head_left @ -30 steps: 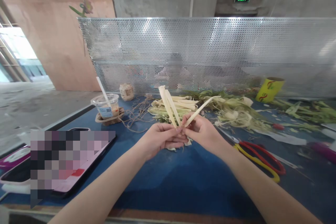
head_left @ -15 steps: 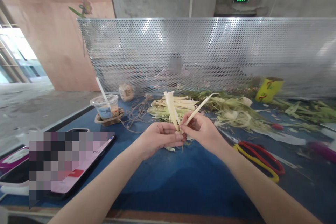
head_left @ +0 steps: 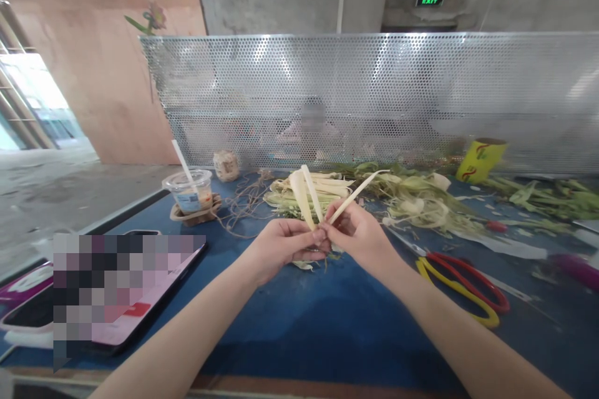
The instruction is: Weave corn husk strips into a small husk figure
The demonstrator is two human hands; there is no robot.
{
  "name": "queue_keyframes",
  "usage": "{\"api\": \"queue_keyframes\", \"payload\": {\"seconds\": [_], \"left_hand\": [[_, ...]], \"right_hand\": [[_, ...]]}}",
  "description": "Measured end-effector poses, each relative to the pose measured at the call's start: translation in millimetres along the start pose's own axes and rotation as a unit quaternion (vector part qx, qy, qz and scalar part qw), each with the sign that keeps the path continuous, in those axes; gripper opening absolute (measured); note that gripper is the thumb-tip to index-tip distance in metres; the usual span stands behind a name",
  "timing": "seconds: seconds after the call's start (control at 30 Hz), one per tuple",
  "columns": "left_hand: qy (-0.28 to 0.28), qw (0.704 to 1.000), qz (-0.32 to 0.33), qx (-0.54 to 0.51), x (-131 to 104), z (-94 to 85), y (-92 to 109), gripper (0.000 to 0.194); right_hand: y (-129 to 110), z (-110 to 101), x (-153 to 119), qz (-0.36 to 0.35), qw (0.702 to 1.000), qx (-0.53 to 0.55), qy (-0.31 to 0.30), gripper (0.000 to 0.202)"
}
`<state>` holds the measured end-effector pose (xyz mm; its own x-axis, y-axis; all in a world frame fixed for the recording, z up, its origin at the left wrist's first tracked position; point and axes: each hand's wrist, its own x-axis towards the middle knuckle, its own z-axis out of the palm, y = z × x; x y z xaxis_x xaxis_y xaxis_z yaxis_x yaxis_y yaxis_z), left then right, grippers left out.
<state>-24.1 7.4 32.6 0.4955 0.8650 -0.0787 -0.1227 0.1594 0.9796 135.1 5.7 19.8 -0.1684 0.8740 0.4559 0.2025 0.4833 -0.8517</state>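
Pale husk strips fan upward from between my hands, their lower ends pinched in the closed fingers of my left hand. Touching it, my right hand is closed on a narrow pale strip that slants up to the right. The fingertips of both hands meet at the base of the strips and hide the lower ends. Behind my hands lies a pile of pale husks on the blue table.
Scissors with red and yellow handles lie right of my right arm. A phone and a lidded cup are at left, beside tangled twine. Green husks lie behind right, before a perforated metal screen.
The strips in my left hand have spread apart, so two separate pieces now show. My left fingers have shifted slightly at the base. The right hand's strip is almost unmoved.
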Motion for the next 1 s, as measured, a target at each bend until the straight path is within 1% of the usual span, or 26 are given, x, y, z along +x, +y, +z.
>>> {"api": "queue_keyframes", "payload": {"seconds": [0.13,0.23,0.3,0.4,0.5,0.57,0.6,0.67,0.7,0.77,0.83,0.9,0.93,1.0], "left_hand": [[0.03,0.999,0.007,-0.013,0.3,4.1,-1.0,0.024],[0.026,0.999,0.02,-0.007,-0.3,5.6,-1.4,0.026],[0.015,1.0,0.021,0.007,-1.0,4.6,-1.0,0.025],[-0.01,1.0,0.015,0.023,-2.4,2.1,0.6,0.023],[-0.033,0.999,0.007,0.034,-3.8,1.6,2.1,0.022],[-0.033,0.999,0.008,0.036,-4.4,3.2,2.2,0.024],[-0.029,0.999,0.011,0.032,-4.7,4.3,1.8,0.025],[-0.016,0.999,0.02,0.022,-4.8,6.8,0.8,0.027],[-0.011,1.0,0.024,0.017,-4.8,7.9,0.3,0.028],[-0.008,1.0,0.024,0.01,-4.7,9.7,-0.2,0.029],[-0.012,1.0,0.021,0.005,-4.7,10.7,0.2,0.028],[-0.017,1.0,0.016,0.0,-5.1,11.3,0.8,0.026],[-0.022,1.0,0.016,0.002,-5.4,11.7,0.9,0.026],[-0.04,0.999,0.013,0.019,-6.2,13.1,0.4,0.027]], "right_hand": [[-4.8,0.0,-3.8,-0.047,0.995,-0.091,0.004,0.008],[-9.2,-0.8,-7.2,-0.109,0.976,-0.188,-0.002,0.018],[-10.4,-2.0,-8.8,-0.164,0.952,-0.256,-0.032,0.029],[-11.0,-4.4,-9.7,-0.221,0.899,-0.368,-0.08,0.044],[-13.2,-6.3,-9.4,-0.241,0.846,-0.467,-0.091,0.051],[-15.8,-7.1,-9.1,-0.244,0.825,-0.501,-0.095,0.049],[-17.0,-7.4,-9.1,-0.242,0.82,-0.509,-0.097,0.047],[-19.1,-7.7,-9.4,-0.235,0.824,-0.505,-0.106,0.042],[-19.8,-7.8,-9.7,-0.227,0.834,-0.49,-0.111,0.04],[-20.6,-8.5,-10.1,-0.207,0.871,-0.428,-0.126,0.036],[-20.9,-10.5,-9.8,-0.176,0.913,-0.336,-0.148,0.033],[-20.9,-14.4,-8.2,-0.138,0.944,-0.254,-0.16,0.031],[-20.9,-16.9,-7.0,-0.12,0.954,-0.228,-0.155,0.031],[-20.6,-21.4,-4.2,-0.1,0.967,-0.204,-0.113,0.03]]}}
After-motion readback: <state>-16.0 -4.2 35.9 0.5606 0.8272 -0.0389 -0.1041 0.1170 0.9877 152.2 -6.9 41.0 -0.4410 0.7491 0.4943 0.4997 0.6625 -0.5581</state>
